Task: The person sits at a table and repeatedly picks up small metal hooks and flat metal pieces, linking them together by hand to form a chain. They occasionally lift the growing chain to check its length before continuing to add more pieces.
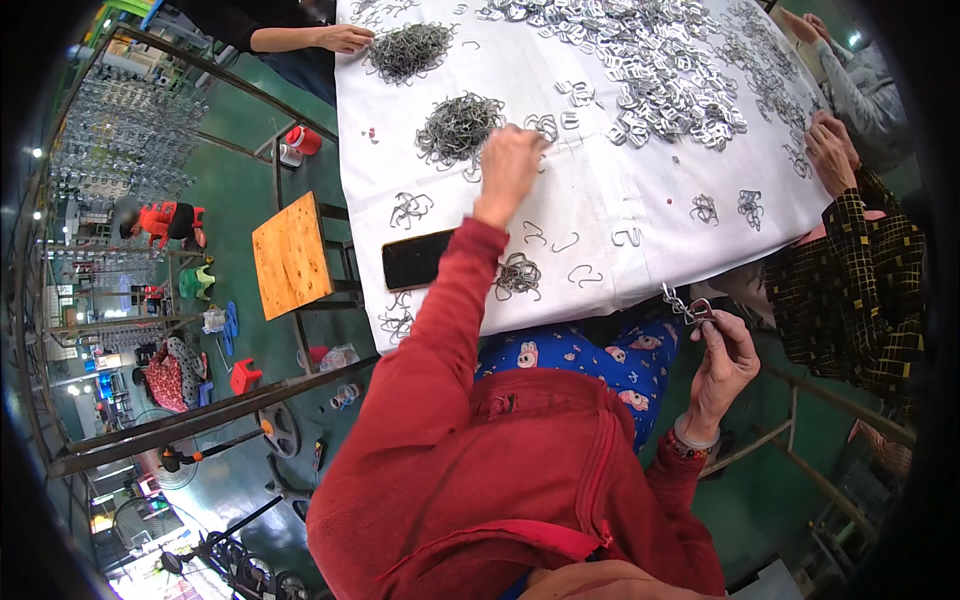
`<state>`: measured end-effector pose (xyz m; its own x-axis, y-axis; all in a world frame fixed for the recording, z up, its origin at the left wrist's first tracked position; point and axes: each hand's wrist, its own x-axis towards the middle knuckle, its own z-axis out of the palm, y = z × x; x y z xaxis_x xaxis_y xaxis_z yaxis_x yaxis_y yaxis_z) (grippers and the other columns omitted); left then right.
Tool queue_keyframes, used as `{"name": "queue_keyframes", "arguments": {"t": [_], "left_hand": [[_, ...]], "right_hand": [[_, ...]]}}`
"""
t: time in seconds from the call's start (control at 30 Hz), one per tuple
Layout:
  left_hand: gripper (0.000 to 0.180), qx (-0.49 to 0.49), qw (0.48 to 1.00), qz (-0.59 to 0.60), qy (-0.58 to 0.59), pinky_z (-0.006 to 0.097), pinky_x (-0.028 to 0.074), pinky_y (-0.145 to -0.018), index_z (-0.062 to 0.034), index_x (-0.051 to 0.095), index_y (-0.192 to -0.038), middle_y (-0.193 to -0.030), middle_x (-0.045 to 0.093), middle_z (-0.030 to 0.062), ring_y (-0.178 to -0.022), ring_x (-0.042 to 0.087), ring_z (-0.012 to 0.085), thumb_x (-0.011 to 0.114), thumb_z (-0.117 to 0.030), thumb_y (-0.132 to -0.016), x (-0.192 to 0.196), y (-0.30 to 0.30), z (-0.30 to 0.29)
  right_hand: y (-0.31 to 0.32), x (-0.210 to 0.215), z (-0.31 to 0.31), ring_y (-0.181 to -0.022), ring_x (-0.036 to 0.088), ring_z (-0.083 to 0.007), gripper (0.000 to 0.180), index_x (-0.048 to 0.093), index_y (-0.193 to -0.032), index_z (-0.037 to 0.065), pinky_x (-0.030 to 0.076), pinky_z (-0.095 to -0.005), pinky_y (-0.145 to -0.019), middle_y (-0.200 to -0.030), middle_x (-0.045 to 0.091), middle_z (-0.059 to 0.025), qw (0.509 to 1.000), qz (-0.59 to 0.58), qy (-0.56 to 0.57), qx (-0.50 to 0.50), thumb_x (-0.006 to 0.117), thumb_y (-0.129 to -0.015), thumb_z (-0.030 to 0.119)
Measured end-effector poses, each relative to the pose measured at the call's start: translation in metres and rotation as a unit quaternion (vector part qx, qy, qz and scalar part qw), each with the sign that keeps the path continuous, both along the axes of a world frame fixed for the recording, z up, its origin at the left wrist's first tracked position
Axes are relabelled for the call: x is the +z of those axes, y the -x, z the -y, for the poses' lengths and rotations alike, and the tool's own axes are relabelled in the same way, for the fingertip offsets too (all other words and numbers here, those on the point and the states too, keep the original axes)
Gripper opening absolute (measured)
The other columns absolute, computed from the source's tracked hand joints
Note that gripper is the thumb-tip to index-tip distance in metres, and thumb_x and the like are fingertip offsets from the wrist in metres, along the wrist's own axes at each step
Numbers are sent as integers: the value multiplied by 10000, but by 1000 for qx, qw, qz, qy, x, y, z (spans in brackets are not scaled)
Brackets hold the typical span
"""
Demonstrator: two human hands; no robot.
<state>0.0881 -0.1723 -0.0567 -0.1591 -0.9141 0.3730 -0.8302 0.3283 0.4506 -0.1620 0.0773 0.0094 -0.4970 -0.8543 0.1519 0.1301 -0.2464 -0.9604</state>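
My left hand point(511, 170), in a red sleeve, is over the white-covered table just right of a pile of bent dark wire hooks point(458, 128). Its fingers are curled together and slightly blurred; whatever they pinch is hidden. A few silver metal pieces point(541, 126) lie by its fingertips. Off the table's near edge, my right hand point(722, 370) pinches a metal buckle point(702, 310) between thumb and fingers. A short string of linked metal pieces point(674, 298) hangs from it towards the cloth. Loose wire hooks point(518, 275) lie in a small heap near my left forearm.
A dark phone point(416, 261) lies beside my left forearm. Flat silver buckles point(670, 85) form a big heap at the far side. Another person's hand point(345, 39) touches a second hook pile point(410, 52); a co-worker's hands point(832, 155) rest at the right edge. A wooden stool point(290, 255) stands left.
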Motion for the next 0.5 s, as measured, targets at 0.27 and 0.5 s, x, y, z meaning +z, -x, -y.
{"name": "queue_keyframes", "arguments": {"t": [0.27, 0.5], "left_hand": [[137, 28, 988, 145, -43, 487, 488, -810, -51, 700, -874, -941, 649, 162, -982, 601, 335, 663, -166, -810, -40, -6, 29], [193, -6, 977, -126, -171, 357, 526, -694, 9, 679, -942, -836, 680, 191, -741, 670, 254, 636, -162, -863, -6, -19, 23]], "right_hand": [[2, 4, -11, -730, 617, -163, 175, 663, -936, -67, 517, -253, -665, -918, 651, -132, 1000, 15, 13, -12, 610, -802, -166], [3, 10, -24, -729, 618, -143, 166, 669, -934, -60, 509, -234, -662, -908, 653, -115, 1000, 13, 9, -8, 622, -804, -152]]}}
